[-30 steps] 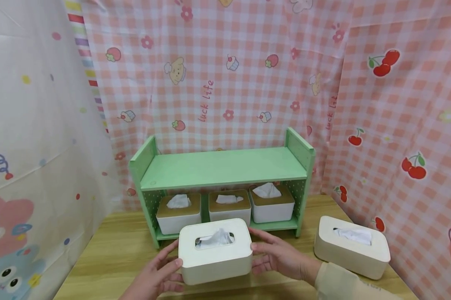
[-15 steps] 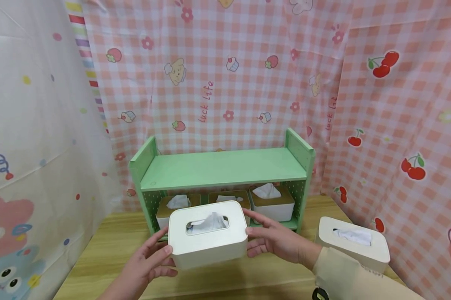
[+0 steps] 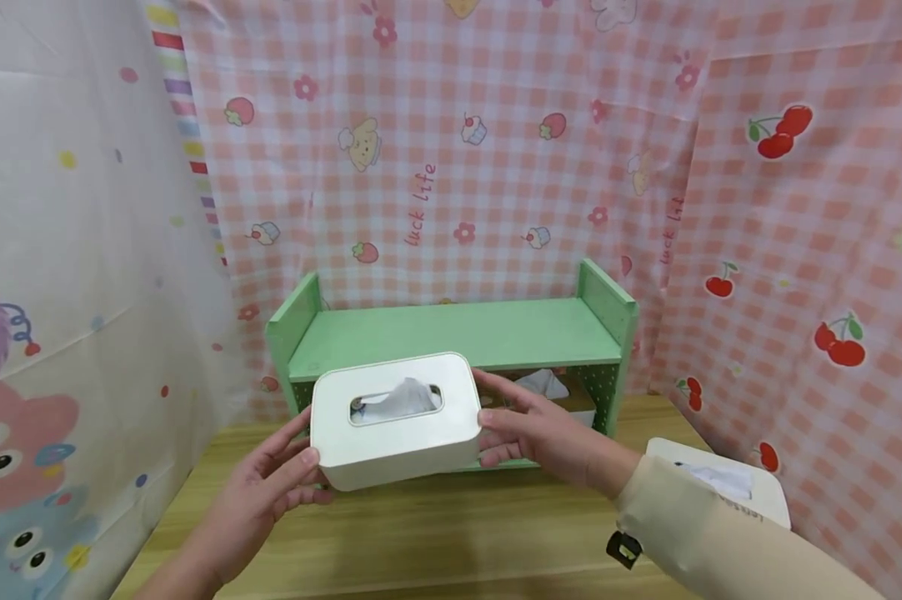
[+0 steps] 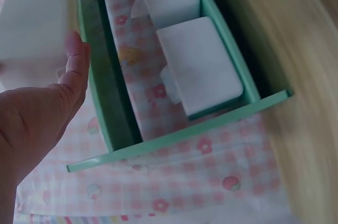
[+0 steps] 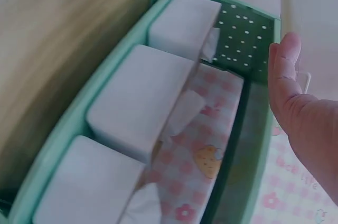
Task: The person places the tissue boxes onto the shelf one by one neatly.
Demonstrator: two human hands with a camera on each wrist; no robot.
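A cream-white tissue box [image 3: 402,442], a tissue poking out of its oval slot, is held in the air before the green shelf [image 3: 451,333]. My left hand [image 3: 259,483] grips its left end, thumb on the near corner. At the other end my right hand [image 3: 537,433] holds it, thumb at the side and fingers reaching behind. The box tilts a little, its right end higher. It covers most of the lower tier in the head view. In the right wrist view, white tissue boxes [image 5: 140,100] with tissues sticking out stand in a row on that tier.
Another cream tissue box [image 3: 766,496] lies at the right of the wooden table [image 3: 421,542], partly behind my right sleeve [image 3: 691,508]. The shelf's upper board has raised green end panels [image 3: 607,304]. Patterned cloth [image 3: 496,183] hangs behind and at both sides.
Both hands have lifted the tissue box from low over the table, up and slightly left. It now overlaps the shelf's upper board edge in the head view.
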